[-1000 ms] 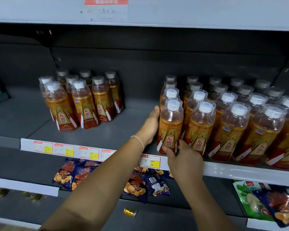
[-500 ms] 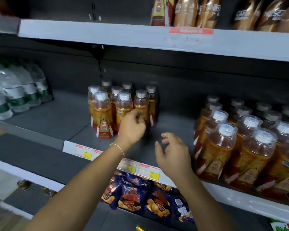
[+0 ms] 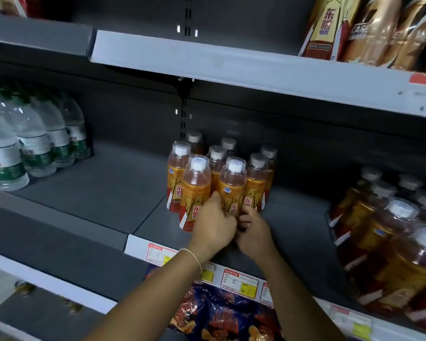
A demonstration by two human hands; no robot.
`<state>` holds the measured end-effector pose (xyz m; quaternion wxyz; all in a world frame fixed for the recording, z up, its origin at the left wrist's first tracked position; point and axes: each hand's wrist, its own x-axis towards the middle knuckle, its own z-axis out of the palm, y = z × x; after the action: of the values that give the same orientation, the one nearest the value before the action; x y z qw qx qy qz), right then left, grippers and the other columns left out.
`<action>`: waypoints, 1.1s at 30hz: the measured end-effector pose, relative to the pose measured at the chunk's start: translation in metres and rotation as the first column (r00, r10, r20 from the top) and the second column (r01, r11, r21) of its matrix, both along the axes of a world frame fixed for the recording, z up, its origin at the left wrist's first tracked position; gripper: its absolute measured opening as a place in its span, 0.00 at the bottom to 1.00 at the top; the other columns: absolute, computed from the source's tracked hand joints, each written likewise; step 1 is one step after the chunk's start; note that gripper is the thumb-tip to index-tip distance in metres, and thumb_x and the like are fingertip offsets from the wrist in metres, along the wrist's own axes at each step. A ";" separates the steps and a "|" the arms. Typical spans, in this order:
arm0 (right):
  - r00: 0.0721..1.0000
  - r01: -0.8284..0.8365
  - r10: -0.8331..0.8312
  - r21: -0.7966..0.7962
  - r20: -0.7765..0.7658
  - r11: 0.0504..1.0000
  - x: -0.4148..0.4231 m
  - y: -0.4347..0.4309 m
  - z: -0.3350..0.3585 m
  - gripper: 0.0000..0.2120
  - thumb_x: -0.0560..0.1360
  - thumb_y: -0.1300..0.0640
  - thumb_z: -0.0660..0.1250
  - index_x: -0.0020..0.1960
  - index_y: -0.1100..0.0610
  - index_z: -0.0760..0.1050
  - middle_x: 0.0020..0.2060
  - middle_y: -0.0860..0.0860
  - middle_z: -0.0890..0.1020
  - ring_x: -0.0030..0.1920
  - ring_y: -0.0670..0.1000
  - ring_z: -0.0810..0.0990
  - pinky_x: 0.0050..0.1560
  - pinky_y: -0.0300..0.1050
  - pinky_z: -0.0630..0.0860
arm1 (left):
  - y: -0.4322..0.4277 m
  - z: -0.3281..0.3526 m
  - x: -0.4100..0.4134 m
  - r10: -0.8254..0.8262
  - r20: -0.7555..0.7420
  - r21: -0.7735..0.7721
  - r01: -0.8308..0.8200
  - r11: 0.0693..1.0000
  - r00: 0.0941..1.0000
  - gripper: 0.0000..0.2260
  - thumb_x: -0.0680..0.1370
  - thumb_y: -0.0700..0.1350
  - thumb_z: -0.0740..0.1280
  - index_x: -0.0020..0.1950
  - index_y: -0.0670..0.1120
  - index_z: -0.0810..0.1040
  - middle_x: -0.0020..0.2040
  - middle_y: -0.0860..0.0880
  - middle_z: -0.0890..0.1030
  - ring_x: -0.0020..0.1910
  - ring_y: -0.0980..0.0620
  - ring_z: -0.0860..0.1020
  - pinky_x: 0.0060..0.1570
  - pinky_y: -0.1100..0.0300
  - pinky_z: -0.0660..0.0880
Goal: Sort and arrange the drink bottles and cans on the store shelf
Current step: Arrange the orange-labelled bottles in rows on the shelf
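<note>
Both hands on the front bottle of the small orange-drink cluster, mid shelf.

Clear plastic water bottles with green-white labels (image 3: 35, 148) sit at 9 o'clock, well apart and no obstacle. The cluster of white-capped clear plastic bottles with orange-red labels (image 3: 256, 178) stands at 12 o'clock from the hands. Left hand (image 3: 213, 227) and right hand (image 3: 255, 230) curl round the foot of the front-centre bottle (image 3: 233, 190); exact contact is partly hidden. Suggest gripping low and drawing it straight toward 6 o'clock, since touching neighbours could tip. The bare grey shelf deck (image 3: 298, 217) at 3 o'clock looks like a free lane to the large block of matching bottles (image 3: 391, 242). Paper price tags (image 3: 239, 281) and dark blue foil snack bags (image 3: 219, 316) lie at 6 o'clock, below.
</note>
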<state>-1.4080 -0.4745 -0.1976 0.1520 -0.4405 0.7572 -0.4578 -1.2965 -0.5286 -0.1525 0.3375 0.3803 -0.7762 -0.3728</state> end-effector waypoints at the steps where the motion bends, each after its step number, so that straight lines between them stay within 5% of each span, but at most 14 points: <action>1: 1.000 0.012 -0.012 0.000 0.008 1.000 -0.001 -0.002 -0.001 0.20 0.68 0.62 0.74 0.51 0.41 0.74 0.49 0.49 0.78 0.49 0.48 0.78 0.55 0.48 0.77 | -0.001 0.000 0.001 -0.002 -0.015 0.008 0.003 1.000 1.000 0.20 0.75 0.37 0.62 0.67 0.39 0.70 0.56 0.44 0.79 0.56 0.45 0.77 0.48 0.63 0.67; 4: 0.994 0.109 -0.108 -0.051 0.023 0.993 -0.001 -0.004 -0.001 0.15 0.69 0.62 0.75 0.50 0.47 0.77 0.43 0.43 0.80 0.45 0.41 0.79 0.52 0.41 0.77 | -0.001 0.000 0.005 -0.020 -0.057 -0.002 0.020 1.000 0.998 0.18 0.75 0.36 0.62 0.65 0.38 0.73 0.56 0.44 0.80 0.52 0.51 0.75 0.47 0.67 0.67; 7: 0.981 0.145 -0.130 -0.101 0.143 0.984 0.004 0.000 0.000 0.14 0.69 0.65 0.76 0.44 0.49 0.76 0.41 0.45 0.83 0.44 0.43 0.82 0.50 0.48 0.81 | -0.002 0.000 0.008 -0.051 -0.100 -0.004 0.051 0.999 0.994 0.15 0.74 0.34 0.61 0.60 0.40 0.77 0.52 0.45 0.81 0.49 0.52 0.77 0.40 0.72 0.68; 12: 0.970 0.213 -0.184 -0.194 0.157 0.957 0.004 0.024 -0.002 0.19 0.66 0.59 0.79 0.49 0.47 0.72 0.38 0.42 0.84 0.41 0.39 0.83 0.42 0.37 0.80 | 0.007 0.003 -0.001 -0.095 -0.220 0.060 0.111 0.992 0.971 0.20 0.69 0.38 0.60 0.57 0.45 0.83 0.45 0.58 0.83 0.48 0.62 0.79 0.53 0.64 0.77; 15: 0.962 0.261 -0.242 -0.162 0.128 0.952 -0.007 0.047 -0.003 0.20 0.67 0.54 0.78 0.49 0.44 0.68 0.39 0.42 0.84 0.41 0.40 0.83 0.41 0.35 0.78 | 0.024 0.004 -0.021 -0.109 -0.273 0.140 0.151 0.979 0.956 0.24 0.66 0.42 0.58 0.58 0.44 0.83 0.53 0.53 0.84 0.55 0.54 0.81 0.58 0.52 0.78; 23: 0.920 0.385 -0.387 -0.034 -0.066 0.922 -0.061 0.093 -0.003 0.27 0.72 0.55 0.71 0.69 0.52 0.66 0.54 0.51 0.82 0.54 0.54 0.81 0.55 0.52 0.78 | 0.061 0.001 -0.083 -0.293 -0.288 0.108 0.335 0.936 0.912 0.23 0.67 0.37 0.56 0.47 0.56 0.85 0.45 0.52 0.86 0.49 0.52 0.83 0.51 0.47 0.80; 29: 0.905 0.425 -0.423 0.020 -0.051 0.905 -0.090 0.074 0.001 0.31 0.74 0.57 0.69 0.74 0.55 0.60 0.61 0.56 0.78 0.60 0.58 0.78 0.59 0.53 0.77 | 0.054 0.001 -0.118 -0.307 -0.262 0.143 0.351 0.925 0.915 0.30 0.69 0.32 0.57 0.43 0.70 0.81 0.45 0.65 0.83 0.49 0.65 0.80 0.53 0.61 0.76; 33: 0.905 0.426 -0.425 0.018 -0.017 0.905 -0.108 0.053 0.005 0.33 0.74 0.58 0.71 0.75 0.55 0.60 0.60 0.56 0.78 0.59 0.57 0.79 0.59 0.53 0.77 | 0.038 0.001 -0.127 -0.346 -0.204 0.217 0.387 0.896 0.916 0.28 0.71 0.29 0.57 0.47 0.64 0.79 0.45 0.65 0.83 0.47 0.64 0.80 0.51 0.65 0.75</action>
<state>-1.5162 -0.4213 -0.1922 0.0483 -0.2660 0.8408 -0.4691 -1.4239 -0.4907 -0.1514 0.2709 0.2355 -0.7506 -0.5548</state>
